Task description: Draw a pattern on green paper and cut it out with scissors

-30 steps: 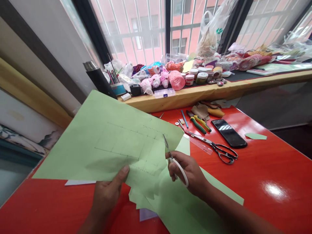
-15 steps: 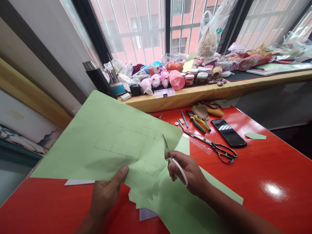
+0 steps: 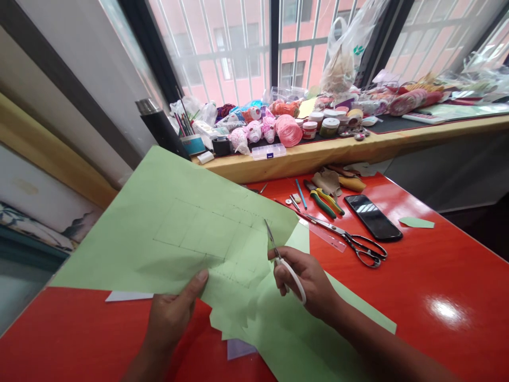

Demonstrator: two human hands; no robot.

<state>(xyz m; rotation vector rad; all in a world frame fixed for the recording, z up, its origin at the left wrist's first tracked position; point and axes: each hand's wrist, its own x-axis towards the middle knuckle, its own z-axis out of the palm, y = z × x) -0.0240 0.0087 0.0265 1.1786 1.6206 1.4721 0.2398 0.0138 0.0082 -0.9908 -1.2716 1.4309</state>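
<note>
A large green paper [image 3: 131, 223] with pencil lines drawn on it is held up over the red table. My left hand [image 3: 175, 313] grips its lower edge, thumb on top and fingers hidden beneath. Closed around the white-handled scissors [image 3: 293, 280] is my right hand [image 3: 308, 284], at the paper's right part. The scissors' blades point up and left and lie at the paper near the drawn lines. More green paper [image 3: 310, 345] spreads below my right hand and forearm.
On the red table [image 3: 429, 276] lie large metal scissors [image 3: 363, 249], a black phone [image 3: 374, 216], pliers [image 3: 324, 199], a blue pencil [image 3: 301, 194] and a green scrap [image 3: 417, 222]. Behind, a sill [image 3: 246, 168] holds jars, bags and a black flask [image 3: 159, 124].
The green paper and my left hand have shifted very slightly up and left. My right hand and the scissors have hardly moved.
</note>
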